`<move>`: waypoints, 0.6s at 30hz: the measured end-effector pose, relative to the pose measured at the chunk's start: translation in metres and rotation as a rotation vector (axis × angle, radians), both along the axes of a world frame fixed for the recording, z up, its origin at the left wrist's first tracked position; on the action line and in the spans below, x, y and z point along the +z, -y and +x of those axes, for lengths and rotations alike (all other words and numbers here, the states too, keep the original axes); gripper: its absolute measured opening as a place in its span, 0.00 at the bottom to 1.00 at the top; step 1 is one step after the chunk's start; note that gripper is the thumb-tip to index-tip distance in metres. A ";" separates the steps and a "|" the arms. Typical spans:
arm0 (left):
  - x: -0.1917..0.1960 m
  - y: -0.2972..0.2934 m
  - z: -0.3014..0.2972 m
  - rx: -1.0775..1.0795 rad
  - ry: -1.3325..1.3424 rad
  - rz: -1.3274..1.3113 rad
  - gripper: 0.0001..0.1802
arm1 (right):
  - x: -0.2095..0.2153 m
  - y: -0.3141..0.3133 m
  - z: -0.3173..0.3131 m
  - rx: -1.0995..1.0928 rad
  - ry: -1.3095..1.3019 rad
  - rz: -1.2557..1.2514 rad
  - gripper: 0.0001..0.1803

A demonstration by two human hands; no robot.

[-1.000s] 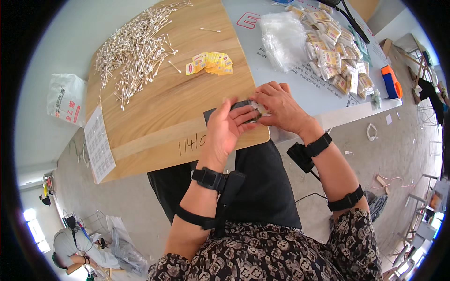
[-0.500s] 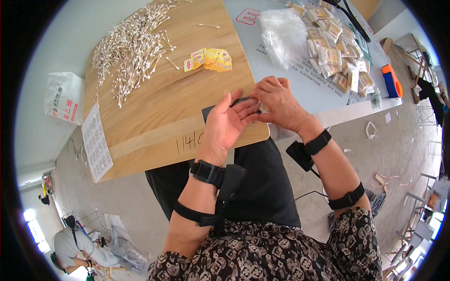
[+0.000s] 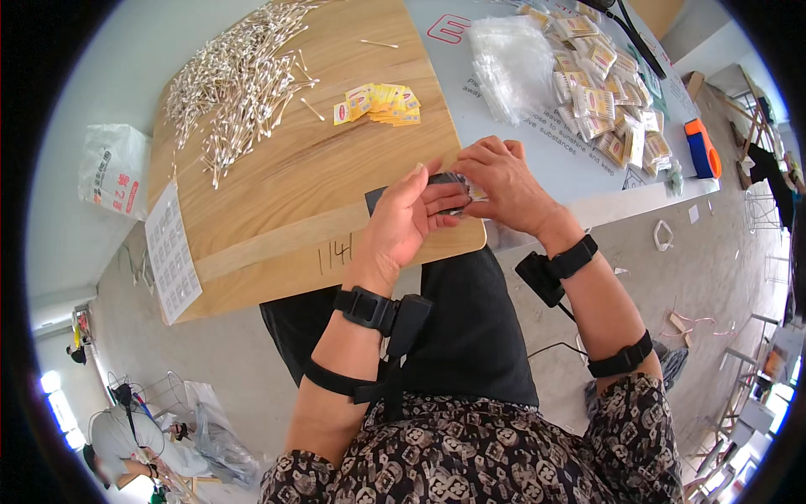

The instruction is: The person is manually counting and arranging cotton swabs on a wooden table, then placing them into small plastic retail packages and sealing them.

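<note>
Above the near right corner of the wooden board, my two hands meet. My left hand (image 3: 401,225) is palm up with fingers stretched out and thumb apart, its fingertips against a small clear packet (image 3: 478,192) with something pale inside. My right hand (image 3: 510,191) has its fingers curled round that packet, which they mostly hide. A dark, shiny piece (image 3: 447,179) lies behind my left fingers; its kind is unclear. Beyond my hands rests a spread of small yellow cards (image 3: 379,104). Loose cotton swabs (image 3: 243,76) are heaped at the far left of the board.
On the grey surface at right are a stack of clear plastic bags (image 3: 510,63), a pile of filled swab packets (image 3: 600,92) and an orange-and-blue tape dispenser (image 3: 701,149). A printed sheet (image 3: 173,252) hangs at the board's left edge, beside a white plastic bag (image 3: 115,170).
My hands stay together round the packet with only small finger shifts. My left forearm has moved slightly left, and more of the dark, shiny piece shows. The view has shifted a little.
</note>
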State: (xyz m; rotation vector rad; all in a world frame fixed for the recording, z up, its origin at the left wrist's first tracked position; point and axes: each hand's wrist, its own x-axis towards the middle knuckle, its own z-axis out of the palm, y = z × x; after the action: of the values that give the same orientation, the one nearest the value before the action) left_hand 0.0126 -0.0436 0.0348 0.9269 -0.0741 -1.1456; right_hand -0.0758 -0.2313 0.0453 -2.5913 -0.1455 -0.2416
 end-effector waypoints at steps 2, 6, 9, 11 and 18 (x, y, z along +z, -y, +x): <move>-0.002 -0.002 -0.003 0.201 -0.092 -0.020 0.26 | 0.000 0.000 -0.002 -0.004 -0.004 0.002 0.27; -0.005 -0.004 -0.003 0.197 -0.251 -0.152 0.24 | 0.000 -0.001 -0.002 -0.039 -0.034 0.055 0.30; -0.007 0.004 -0.011 0.244 -0.327 -0.199 0.25 | 0.003 -0.003 0.002 -0.037 -0.057 0.053 0.29; -0.008 0.006 -0.014 0.273 -0.319 -0.206 0.24 | 0.004 -0.002 0.004 -0.027 -0.073 0.048 0.29; 0.017 -0.003 0.001 -0.015 0.134 0.170 0.28 | -0.002 0.005 -0.004 -0.017 -0.030 0.010 0.29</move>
State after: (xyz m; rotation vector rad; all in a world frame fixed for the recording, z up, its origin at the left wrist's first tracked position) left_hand 0.0137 -0.0410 0.0516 1.1556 -0.0935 -1.1149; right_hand -0.0796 -0.2361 0.0435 -2.5857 -0.1111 -0.2097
